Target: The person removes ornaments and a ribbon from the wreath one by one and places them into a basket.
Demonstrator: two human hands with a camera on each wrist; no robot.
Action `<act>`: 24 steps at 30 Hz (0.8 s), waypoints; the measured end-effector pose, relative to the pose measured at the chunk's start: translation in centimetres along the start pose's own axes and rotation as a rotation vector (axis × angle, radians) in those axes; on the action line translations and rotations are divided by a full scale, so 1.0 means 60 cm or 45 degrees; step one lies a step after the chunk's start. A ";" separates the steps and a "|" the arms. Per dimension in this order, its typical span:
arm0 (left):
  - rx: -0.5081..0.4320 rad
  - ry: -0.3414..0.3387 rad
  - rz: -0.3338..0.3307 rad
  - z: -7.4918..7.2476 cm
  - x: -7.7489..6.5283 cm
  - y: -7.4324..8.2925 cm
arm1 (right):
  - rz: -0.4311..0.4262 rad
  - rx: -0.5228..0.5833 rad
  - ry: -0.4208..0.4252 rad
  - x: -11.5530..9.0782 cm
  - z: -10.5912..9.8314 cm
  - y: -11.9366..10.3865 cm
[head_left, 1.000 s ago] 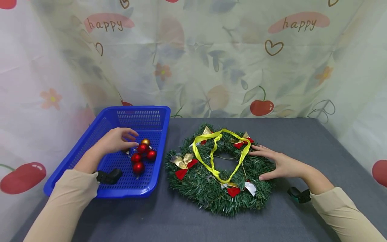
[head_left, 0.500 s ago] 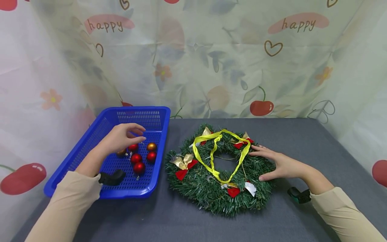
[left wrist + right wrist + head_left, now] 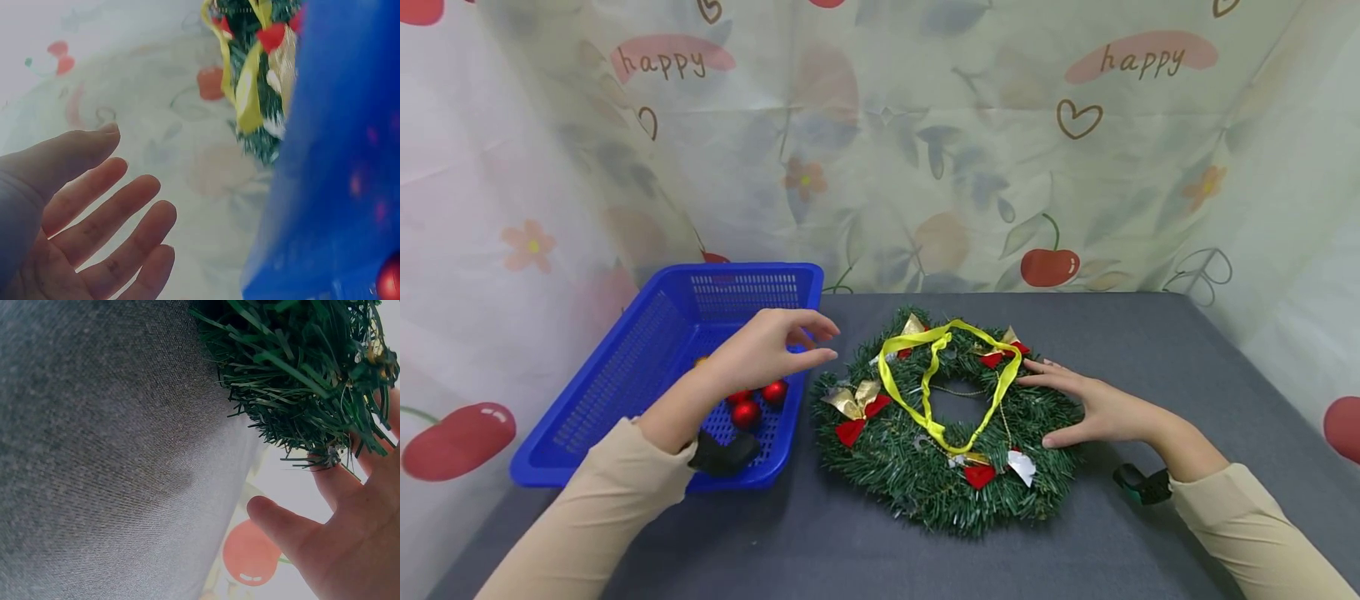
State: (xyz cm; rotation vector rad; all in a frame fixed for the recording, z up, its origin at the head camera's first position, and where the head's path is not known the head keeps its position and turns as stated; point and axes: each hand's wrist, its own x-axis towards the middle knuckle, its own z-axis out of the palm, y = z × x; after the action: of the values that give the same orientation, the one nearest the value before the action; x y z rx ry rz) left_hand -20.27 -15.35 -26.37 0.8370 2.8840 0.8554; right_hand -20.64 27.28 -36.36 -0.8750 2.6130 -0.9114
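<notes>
My left hand (image 3: 760, 354) hovers over the right rim of a blue plastic basket (image 3: 737, 268). Its fingers are spread and loosely bent, and the left wrist view shows nothing in them. Red baubles (image 3: 746, 415) lie in the basket, partly hidden by that hand and wrist. A green Christmas wreath (image 3: 887, 475) lies flat right of the basket. Across it runs a loose yellow ribbon (image 3: 946, 339), among red and gold bows (image 3: 854, 407). My right hand (image 3: 1097, 408) rests its extended fingers at the wreath's right side, thumb apart from the others.
Dark grey cloth (image 3: 1120, 342) covers the table. A printed curtain (image 3: 880, 200) rises behind the back edge and along both sides. The basket's raised wall stands between the baubles and the wreath.
My left hand has risen from among the baubles and moved right, to above the basket's right rim. Some baubles have shifted in the basket. The right hand and wreath have stayed put.
</notes>
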 end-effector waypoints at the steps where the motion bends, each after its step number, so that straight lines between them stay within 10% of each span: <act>1: 0.000 -0.015 0.011 0.003 0.003 0.006 | -0.004 -0.003 -0.001 0.000 0.000 0.000; 24: 0.062 -0.399 0.299 0.106 0.071 0.070 | -0.012 -0.012 -0.003 0.001 -0.001 0.002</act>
State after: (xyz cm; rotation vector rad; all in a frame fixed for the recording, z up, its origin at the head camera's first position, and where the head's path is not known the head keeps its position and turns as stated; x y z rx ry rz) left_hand -20.82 -7.09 -29.07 1.2114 2.5778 0.6027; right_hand -20.75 27.35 -36.41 -0.8905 2.6153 -0.9001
